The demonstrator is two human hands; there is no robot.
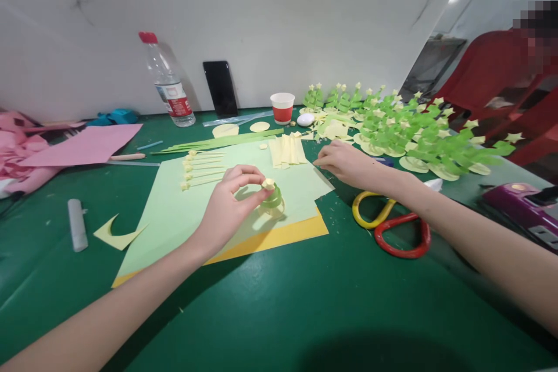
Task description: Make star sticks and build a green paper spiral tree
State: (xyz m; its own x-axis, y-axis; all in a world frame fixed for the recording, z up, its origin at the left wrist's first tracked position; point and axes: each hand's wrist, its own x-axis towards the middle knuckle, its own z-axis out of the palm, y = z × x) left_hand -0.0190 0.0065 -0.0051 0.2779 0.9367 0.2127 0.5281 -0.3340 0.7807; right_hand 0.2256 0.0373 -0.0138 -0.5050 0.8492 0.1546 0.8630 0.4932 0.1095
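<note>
My left hand (pixel 233 200) pinches the pale star top of a small paper tree (pixel 274 199), whose green spiral stands on the light green paper sheet (pixel 170 232). To the right, my right hand (pixel 342 161) hovers with its fingertips together; what they hold, if anything, is hidden. Just left of it lies a bundle of pale yellow paper strips (pixel 288 150). Several thin paper stems with little star heads (pixel 196 168) rest in a row on the sheet, left of my left hand. Yellow card (pixel 279 237) shows under the sheet's near edge.
Many finished green paper trees (pixel 401 128) stand at back right. Scissors (pixel 403 235) with yellow and red handles lie under my right forearm. At the back are a water bottle (pixel 174 99), a phone (pixel 221 88) and a paper cup (pixel 282 109). A glue stick (pixel 77 225) lies left.
</note>
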